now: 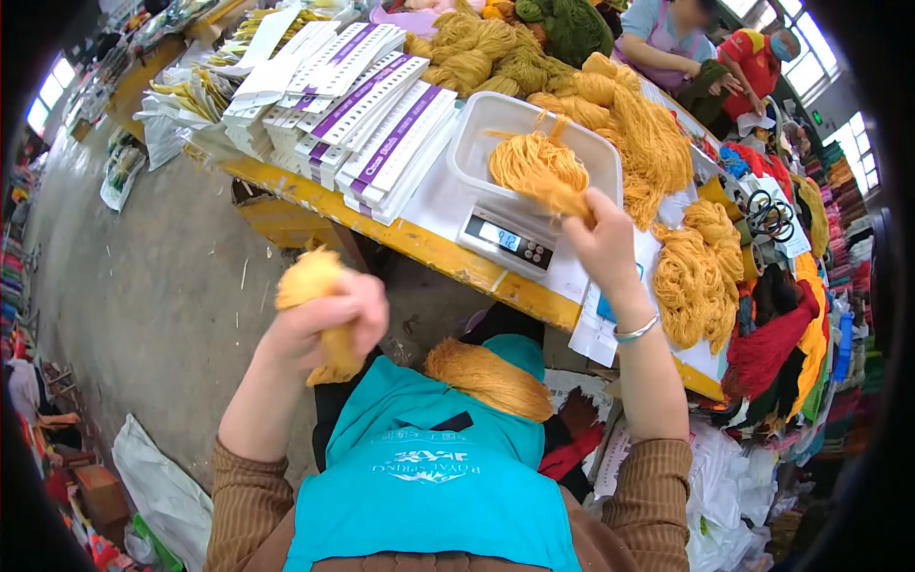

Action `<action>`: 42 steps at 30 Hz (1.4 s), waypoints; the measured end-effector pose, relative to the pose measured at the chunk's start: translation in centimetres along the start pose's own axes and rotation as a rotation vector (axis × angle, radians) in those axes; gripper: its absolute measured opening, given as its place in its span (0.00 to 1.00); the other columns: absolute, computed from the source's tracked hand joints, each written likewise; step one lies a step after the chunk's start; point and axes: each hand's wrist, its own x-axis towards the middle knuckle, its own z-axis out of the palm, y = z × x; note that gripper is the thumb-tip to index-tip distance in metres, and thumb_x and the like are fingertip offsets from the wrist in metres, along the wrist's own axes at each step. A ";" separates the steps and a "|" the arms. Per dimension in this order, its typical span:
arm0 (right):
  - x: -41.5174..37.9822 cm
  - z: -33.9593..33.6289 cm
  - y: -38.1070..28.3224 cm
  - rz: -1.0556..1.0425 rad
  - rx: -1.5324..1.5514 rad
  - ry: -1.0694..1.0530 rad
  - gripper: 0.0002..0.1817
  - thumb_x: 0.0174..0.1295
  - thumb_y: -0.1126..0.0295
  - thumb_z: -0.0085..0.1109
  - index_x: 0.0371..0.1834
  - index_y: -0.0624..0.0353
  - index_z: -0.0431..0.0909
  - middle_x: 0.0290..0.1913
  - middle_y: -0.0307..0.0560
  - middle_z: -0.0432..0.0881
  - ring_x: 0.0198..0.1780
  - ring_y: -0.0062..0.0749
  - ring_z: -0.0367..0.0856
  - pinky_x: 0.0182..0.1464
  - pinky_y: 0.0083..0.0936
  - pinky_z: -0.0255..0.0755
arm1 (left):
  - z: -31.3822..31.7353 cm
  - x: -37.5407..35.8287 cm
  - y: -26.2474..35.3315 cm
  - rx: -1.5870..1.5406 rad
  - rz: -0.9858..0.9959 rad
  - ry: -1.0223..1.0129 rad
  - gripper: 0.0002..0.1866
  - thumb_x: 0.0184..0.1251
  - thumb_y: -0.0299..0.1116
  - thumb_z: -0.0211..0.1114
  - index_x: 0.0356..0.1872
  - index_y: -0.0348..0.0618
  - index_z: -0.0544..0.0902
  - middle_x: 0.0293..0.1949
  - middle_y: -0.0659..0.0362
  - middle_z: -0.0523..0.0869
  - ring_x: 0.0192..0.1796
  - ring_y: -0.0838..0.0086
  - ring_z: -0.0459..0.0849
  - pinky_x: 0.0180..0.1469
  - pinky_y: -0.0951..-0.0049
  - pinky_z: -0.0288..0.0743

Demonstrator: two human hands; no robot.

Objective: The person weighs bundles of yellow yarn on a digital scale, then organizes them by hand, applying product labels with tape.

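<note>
My left hand (334, 319) is wrapped round a bundle of yellow thread (310, 278), held off the table's front edge and slightly blurred. With closed fingers, my right hand (602, 238) grips a strand bunch of orange-yellow thread (558, 194) over the front rim of a clear plastic tub (462, 153). A loose coil of yellow thread (534, 160) lies inside the tub. Beneath the tub is a digital scale (510, 240), its lit display appearing to read 912. Across my lap, on the teal apron (429, 477), rests another hank of golden thread (486, 377).
Stacks of white cards with purple bands (381, 124) stand left of the tub. Golden skeins (696, 272) and olive skeins (486, 52) lie on the yellow-edged table (381, 234). Scissors (770, 214) rest at right. Two people (667, 48) handle dark green thread at the far side.
</note>
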 end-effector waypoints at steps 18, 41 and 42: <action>-1.3 -1.0 -2.7 0.585 1.276 -0.302 0.09 0.65 0.69 0.56 0.42 0.65 0.76 0.30 0.43 0.82 0.34 0.31 0.83 0.44 0.31 0.80 | 2.2 13.0 -9.1 0.184 -0.031 0.444 0.15 0.70 0.35 0.60 0.52 0.37 0.81 0.29 0.66 0.79 0.28 0.84 0.73 0.32 0.81 0.68; -0.9 -2.1 -2.6 0.617 1.179 -0.325 0.11 0.64 0.68 0.57 0.44 0.65 0.77 0.29 0.43 0.82 0.35 0.32 0.84 0.46 0.29 0.78 | 0.1 16.1 -17.0 0.729 -0.103 0.615 0.27 0.62 0.38 0.66 0.61 0.39 0.75 0.49 0.51 0.79 0.52 0.64 0.76 0.54 0.65 0.67; -0.9 -2.2 -2.5 0.616 1.176 -0.331 0.11 0.64 0.68 0.57 0.44 0.65 0.77 0.29 0.43 0.82 0.36 0.32 0.84 0.46 0.29 0.78 | 0.3 16.5 -17.0 0.810 -0.032 0.608 0.29 0.60 0.39 0.66 0.62 0.38 0.74 0.59 0.46 0.79 0.66 0.56 0.73 0.68 0.61 0.63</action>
